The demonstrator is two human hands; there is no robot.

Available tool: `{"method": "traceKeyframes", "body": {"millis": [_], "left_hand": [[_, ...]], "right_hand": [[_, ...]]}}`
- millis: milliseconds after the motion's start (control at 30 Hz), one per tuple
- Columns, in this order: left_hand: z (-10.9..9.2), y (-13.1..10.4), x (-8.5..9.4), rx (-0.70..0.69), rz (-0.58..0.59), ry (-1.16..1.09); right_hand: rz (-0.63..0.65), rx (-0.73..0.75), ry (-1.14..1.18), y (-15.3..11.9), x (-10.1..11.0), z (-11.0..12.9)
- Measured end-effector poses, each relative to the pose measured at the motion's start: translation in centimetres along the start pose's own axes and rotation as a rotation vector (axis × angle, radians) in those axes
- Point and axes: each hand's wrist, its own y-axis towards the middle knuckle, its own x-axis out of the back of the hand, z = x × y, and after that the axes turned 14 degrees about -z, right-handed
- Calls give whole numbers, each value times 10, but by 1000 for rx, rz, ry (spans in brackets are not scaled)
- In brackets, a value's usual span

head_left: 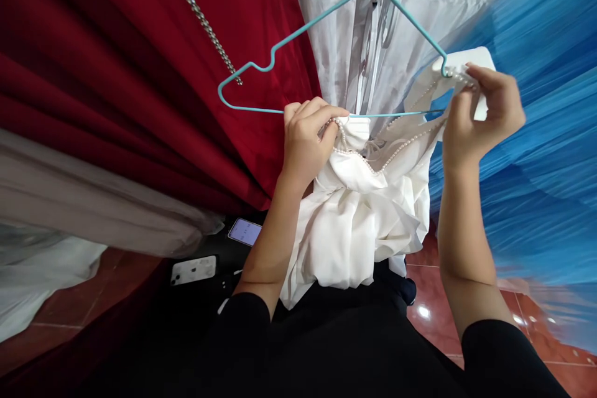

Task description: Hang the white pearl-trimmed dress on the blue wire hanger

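Red drapery (186,74) fills the left of the view, with sheer white cloth (326,12) at the centre back, blue tulle (550,137) on the right and glossy red floor tiles (433,298) below. In the middle hangs a white garment (349,224) with gathered folds and strings of pearl-like beads along its neckline, above the person's black-clothed lap. Higher up, a light blue hanger (321,25) spans the space; its right end meets the garment's beaded strap, while its left end is bare. The left hand (305,137) pinches the near beaded edge between thumb and fingers, beside the hanger's bottom bar. The right hand (485,109) pinches the beaded strap at the hanger's right end. At lower left, a white phone (193,270) and a phone with a lit screen (245,232) lie on a dark surface (219,252). A beaded chain (200,15) hangs in front of the red drapery.
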Motion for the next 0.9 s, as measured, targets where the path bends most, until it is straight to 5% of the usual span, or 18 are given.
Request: {"method": "traceKeyframes", "body": {"millis": [167,300,400,500,667,900], "left_hand": [[4,5,4,14,54,-23],[5,7,7,21,53,-16],[4,8,5,28,39,-16],[1,7,1,45,30,-32],[-8,2,-7,63,27,-68],[-6,-2,-2,-35,-44,1]], "right_hand": [[20,-104,-117,32,8,-20],[113,-321,-206,34,32,-27],[334,-437,-286,19,53,-13],[605,-384,-197,4,60,14],[627,5,67,-8,31,48],[544,-57,82,-42,-2,51]]}}
